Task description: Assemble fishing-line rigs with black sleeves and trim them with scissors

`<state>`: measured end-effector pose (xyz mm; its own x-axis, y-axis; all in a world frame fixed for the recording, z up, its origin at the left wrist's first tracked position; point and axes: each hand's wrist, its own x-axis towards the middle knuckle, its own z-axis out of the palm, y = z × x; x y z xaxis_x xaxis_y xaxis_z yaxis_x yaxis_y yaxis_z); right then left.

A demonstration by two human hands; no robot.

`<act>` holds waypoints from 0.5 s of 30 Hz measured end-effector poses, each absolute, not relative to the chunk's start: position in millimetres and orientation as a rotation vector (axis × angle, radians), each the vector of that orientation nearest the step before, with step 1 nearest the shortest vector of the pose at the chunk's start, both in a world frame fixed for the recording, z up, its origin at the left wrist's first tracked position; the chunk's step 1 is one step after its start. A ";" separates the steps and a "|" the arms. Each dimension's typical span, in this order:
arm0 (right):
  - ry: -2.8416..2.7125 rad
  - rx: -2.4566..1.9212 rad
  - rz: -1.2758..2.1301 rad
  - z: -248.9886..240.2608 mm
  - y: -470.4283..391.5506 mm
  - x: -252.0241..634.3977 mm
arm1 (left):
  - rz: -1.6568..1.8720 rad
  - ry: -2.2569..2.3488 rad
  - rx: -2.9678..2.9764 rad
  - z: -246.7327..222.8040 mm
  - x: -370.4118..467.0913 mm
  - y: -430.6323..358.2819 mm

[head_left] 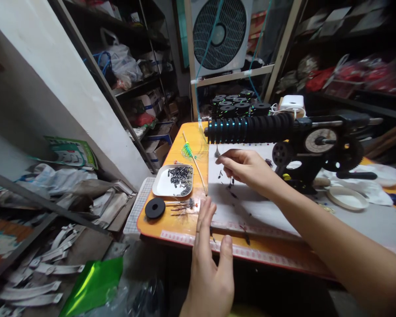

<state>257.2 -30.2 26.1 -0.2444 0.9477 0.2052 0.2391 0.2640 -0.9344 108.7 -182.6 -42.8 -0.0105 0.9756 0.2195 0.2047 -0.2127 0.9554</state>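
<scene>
My right hand (242, 165) reaches over the white sheet (264, 213) with thumb and forefinger pinched. At their tips is a small grey teardrop-shaped weight (217, 152), just below the left end of a row of black spools (247, 127) on the winding machine's shaft. My left hand (211, 268) is held up at the table's front edge, fingers stretched out and thumb apart, holding nothing. Small dark pieces (232, 193) lie on the sheet under my right hand. A dial (321, 140) and gears belong to the black winding machine.
Left on the orange table (181, 224) are a white tray (156, 187) of small black tubes and metal bits, a loose black spool (155, 208), and a thin stick (199, 171). More spools (229, 105) stand behind the machine, near a white box (292, 103). A round lid (346, 198) lies right.
</scene>
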 end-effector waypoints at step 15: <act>-1.843 -0.997 1.356 22.0 -70.3 290.0 | 1.429 0.958 1.487 37.2 130.8 -42.3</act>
